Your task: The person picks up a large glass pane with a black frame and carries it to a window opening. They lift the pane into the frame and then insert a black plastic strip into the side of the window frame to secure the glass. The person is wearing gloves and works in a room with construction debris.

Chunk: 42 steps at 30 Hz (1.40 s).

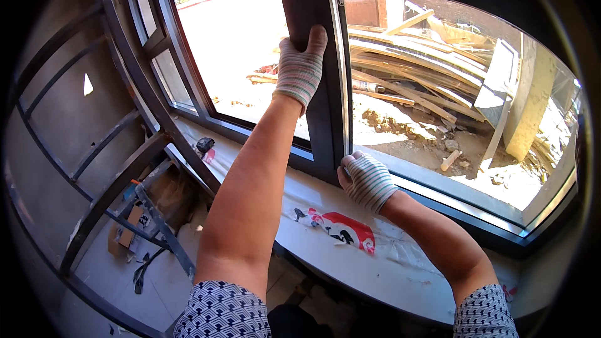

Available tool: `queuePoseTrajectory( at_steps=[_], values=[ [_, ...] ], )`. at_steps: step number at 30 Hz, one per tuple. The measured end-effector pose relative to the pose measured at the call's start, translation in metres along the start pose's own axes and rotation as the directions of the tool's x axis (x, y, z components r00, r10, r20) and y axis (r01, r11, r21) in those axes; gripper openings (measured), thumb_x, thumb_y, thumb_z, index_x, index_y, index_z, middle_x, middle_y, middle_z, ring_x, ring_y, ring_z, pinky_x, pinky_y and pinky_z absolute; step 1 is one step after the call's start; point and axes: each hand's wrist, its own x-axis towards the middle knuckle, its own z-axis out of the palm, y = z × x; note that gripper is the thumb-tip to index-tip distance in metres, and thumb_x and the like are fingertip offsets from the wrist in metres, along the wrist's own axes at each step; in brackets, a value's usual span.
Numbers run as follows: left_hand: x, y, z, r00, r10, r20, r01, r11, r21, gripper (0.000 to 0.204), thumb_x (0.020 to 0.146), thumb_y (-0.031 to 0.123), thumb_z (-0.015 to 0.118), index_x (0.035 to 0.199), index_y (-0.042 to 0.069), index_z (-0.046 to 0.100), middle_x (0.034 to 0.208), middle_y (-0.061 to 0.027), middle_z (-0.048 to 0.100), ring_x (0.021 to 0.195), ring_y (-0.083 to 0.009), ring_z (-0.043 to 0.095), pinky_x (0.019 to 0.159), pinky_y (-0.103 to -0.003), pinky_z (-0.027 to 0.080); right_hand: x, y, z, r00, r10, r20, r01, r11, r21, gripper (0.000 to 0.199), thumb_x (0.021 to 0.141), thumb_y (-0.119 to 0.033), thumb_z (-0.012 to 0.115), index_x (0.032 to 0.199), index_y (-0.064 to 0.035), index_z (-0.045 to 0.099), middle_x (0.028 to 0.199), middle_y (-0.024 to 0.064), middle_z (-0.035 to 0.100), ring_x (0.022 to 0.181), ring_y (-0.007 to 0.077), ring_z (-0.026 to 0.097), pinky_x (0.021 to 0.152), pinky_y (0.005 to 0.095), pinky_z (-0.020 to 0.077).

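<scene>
A dark metal window sash stands upright on the sill, its glass pane to the right. My left hand, in a striped knit glove, is raised and wrapped around the sash's vertical frame edge high up. My right hand, gloved the same way, grips the lower corner of that frame just above the sill. Both arms reach up from the lower edge.
A pale sill covered in protective film with red and black print runs under the window. A second dark frame leans at the left. Cardboard scraps lie on the floor. Outside are piled timber planks and dirt.
</scene>
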Motion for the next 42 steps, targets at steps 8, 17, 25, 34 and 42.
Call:
queuePoseTrajectory(
  at_steps=[8,17,25,34,42],
  values=[
    [0.016,-0.015,-0.004,0.995,0.096,0.001,-0.094,0.973,0.212,0.093,0.086,0.081,0.054,0.118,-0.005,0.063,0.103,-0.0119,0.065,0.102,-0.0218,0.06,0.1,-0.035,0.045,0.045,0.0,-0.023,0.83,-0.536,0.154,0.55,0.832,-0.069,0.032,0.1,-0.028,0.056,0.074,-0.0088,0.059,0.069,0.0124,0.058,0.066,0.0327,0.064,0.061,0.0423,0.0536],
    [0.025,-0.027,-0.001,0.976,0.212,0.047,-0.217,0.965,0.148,0.098,0.088,0.077,0.054,0.128,-0.013,0.052,0.119,-0.0247,0.066,0.117,-0.0321,0.06,0.104,-0.038,0.045,0.118,-0.038,-0.02,0.604,-0.763,0.23,0.765,0.636,0.101,0.042,0.1,-0.027,0.055,0.061,-0.0115,0.057,0.058,0.0095,0.057,0.054,0.0276,0.062,0.058,0.0359,0.0558],
    [0.023,-0.033,-0.005,0.973,0.226,0.044,-0.23,0.953,0.198,0.103,0.089,0.08,0.049,0.132,-0.014,0.048,0.128,-0.028,0.062,0.125,-0.0352,0.056,0.108,-0.038,0.041,0.111,-0.023,-0.032,0.744,-0.651,-0.152,0.663,0.748,0.04,0.041,0.1,-0.028,0.057,0.066,-0.008,0.065,0.06,0.015,0.061,0.055,0.0327,0.063,0.053,0.0375,0.0515],
    [-0.002,-0.007,-0.011,0.989,0.122,0.078,-0.136,0.969,0.208,0.1,0.09,0.08,0.047,0.131,-0.011,0.05,0.13,-0.0277,0.06,0.126,-0.0364,0.055,0.11,-0.039,0.039,0.055,-0.004,-0.016,0.977,0.175,0.122,-0.133,0.948,-0.29,0.055,0.106,-0.045,0.044,0.088,-0.0017,0.073,0.066,0.0178,0.067,0.063,0.0331,0.068,0.065,0.0412,0.0554],
    [0.015,-0.011,-0.002,0.987,0.158,0.032,-0.161,0.951,0.266,0.104,0.089,0.083,0.043,0.132,-0.012,0.049,0.13,-0.0299,0.06,0.128,-0.0385,0.054,0.111,-0.04,0.038,0.046,-0.008,0.004,0.91,0.332,0.247,-0.285,0.936,-0.207,0.044,0.101,-0.042,0.056,0.108,-0.0021,0.072,0.09,0.0194,0.074,0.084,0.0359,0.073,0.078,0.0445,0.0587]
  ],
)
